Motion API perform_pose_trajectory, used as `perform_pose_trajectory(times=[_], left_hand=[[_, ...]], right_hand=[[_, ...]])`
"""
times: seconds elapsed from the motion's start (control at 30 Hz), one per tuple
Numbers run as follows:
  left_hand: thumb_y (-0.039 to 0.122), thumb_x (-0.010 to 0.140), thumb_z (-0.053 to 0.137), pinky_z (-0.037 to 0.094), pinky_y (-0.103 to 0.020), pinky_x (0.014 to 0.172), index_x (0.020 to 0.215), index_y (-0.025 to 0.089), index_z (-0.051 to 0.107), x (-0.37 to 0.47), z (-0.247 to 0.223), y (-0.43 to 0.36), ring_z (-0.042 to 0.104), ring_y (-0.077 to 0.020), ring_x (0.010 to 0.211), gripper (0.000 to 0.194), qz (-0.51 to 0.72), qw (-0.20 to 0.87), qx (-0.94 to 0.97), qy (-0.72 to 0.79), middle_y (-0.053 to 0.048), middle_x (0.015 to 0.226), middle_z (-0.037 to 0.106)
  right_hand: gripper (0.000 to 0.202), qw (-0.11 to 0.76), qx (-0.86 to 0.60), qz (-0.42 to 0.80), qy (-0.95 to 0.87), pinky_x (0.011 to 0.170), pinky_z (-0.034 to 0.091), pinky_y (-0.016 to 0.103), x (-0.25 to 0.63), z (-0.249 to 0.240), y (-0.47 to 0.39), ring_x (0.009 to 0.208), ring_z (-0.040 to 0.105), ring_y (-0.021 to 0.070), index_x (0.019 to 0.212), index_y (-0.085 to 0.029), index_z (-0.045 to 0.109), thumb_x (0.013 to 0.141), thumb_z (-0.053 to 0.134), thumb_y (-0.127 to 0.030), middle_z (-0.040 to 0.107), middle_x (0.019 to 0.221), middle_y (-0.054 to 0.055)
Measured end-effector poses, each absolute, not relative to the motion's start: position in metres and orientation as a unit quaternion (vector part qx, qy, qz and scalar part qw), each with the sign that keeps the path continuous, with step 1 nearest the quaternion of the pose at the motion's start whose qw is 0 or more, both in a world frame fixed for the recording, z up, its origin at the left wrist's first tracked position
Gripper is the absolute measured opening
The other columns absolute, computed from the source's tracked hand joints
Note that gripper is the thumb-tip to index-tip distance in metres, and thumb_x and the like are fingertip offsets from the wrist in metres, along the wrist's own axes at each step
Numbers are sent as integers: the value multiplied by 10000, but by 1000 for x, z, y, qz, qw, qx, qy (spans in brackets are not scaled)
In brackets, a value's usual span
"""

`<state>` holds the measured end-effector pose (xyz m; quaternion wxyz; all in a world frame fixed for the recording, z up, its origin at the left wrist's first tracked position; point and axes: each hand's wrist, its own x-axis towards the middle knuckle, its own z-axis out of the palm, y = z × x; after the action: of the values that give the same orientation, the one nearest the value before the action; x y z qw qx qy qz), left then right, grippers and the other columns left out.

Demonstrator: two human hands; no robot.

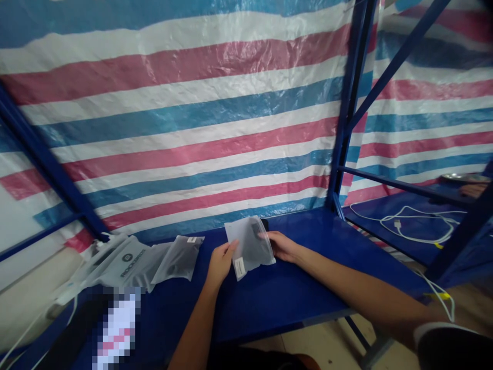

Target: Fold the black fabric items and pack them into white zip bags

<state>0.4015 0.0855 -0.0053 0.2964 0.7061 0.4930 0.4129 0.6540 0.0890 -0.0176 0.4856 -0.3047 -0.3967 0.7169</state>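
Observation:
Over the blue table, my left hand (222, 262) pinches the left edge of a frosted plastic bag (252, 249), thumb on the front. The bag has a small white label at its lower left corner, and something dark shows through it. At its right edge my right hand (283, 246) is closed on the bag, with some fingers hidden behind it. A black item (265, 224) pokes out beside the bag's upper right edge, mostly hidden. To the left lies another frosted bag (179, 259) with dark contents.
Larger printed plastic bags (129, 262) lie on the blue table (308, 293) at left, near a blurred-out patch. Blue metal posts (342, 123) frame the striped sheet (200, 118) behind. On the right are a coiled white cable (408, 234) and another person's hand (473, 190).

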Motion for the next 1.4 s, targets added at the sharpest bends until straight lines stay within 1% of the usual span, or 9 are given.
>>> perform_pose_trajectory(times=[0.23,0.33,0.47,0.63,0.73,0.87,0.97,1.2,1.4], left_hand=[[698,909,614,467,-313,643,687,195,688,363,-6,90,629,-238,660,555,388,215,689,573,-24,656,648],[524,855,732,539,-423,892,978,202,775,358,-3,86,700,-327,944,348,407,128,667,611,-104,1013,759],[404,975,610,398,-553,1205,1427,223,661,379,-2,82,524,-386,1427,490,404,-46,718,565,-162,1524,609],[492,1028,544,293,-608,1281,1562,262,564,408,-25,84,336,-398,1609,582,260,-1,833,489,-111,1713,452],[555,1011,556,291,-647,1260,1539,289,590,410,-36,84,362,-433,1591,592,204,26,837,507,-116,1694,481],[524,1062,471,428,-545,1168,1258,256,734,404,-32,84,632,-363,1331,424,240,-7,810,535,-150,1357,730],[514,1065,458,476,-533,1096,1148,199,733,397,-27,85,695,-351,1150,426,249,-26,792,556,-175,1191,739],[566,1042,488,221,-669,1286,1546,217,578,384,-45,96,336,-459,1597,619,195,-8,775,601,-162,1710,445],[580,1053,450,208,-666,1298,1574,251,571,380,-50,100,327,-447,1610,629,180,-10,780,600,-115,1729,416]], right_hand=[[272,537,-377,658,-370,886,666,374,697,-26,117,1024,785,240,1124,-195,702,901,692,-351,799,1115,111],[424,521,-404,638,-399,945,650,433,710,-31,123,1051,779,277,1214,-181,693,845,791,-365,790,1146,131],[688,537,-519,380,-546,1146,516,573,712,-36,125,1261,678,324,1452,-245,606,841,842,-455,681,1388,132],[437,496,-461,149,-721,1279,358,575,712,-32,118,1444,529,331,1375,-279,726,996,701,-493,581,1493,130],[523,445,-441,170,-761,1261,381,596,713,-29,111,1415,554,344,1370,-285,733,939,773,-579,612,1459,134],[1004,379,-405,242,-796,1281,349,606,715,-26,102,1515,465,372,1578,-293,553,713,956,-604,473,1632,154],[1265,338,-364,300,-814,1303,305,605,716,-21,96,1601,340,398,1641,-308,466,542,1043,-553,350,1732,147],[637,491,-374,506,-602,1175,501,526,716,-14,105,1298,687,304,1474,-280,622,915,785,-540,738,1370,92],[469,589,-549,213,-554,1138,502,549,737,-17,117,1259,660,348,1260,-234,734,887,762,-517,720,1310,125]])
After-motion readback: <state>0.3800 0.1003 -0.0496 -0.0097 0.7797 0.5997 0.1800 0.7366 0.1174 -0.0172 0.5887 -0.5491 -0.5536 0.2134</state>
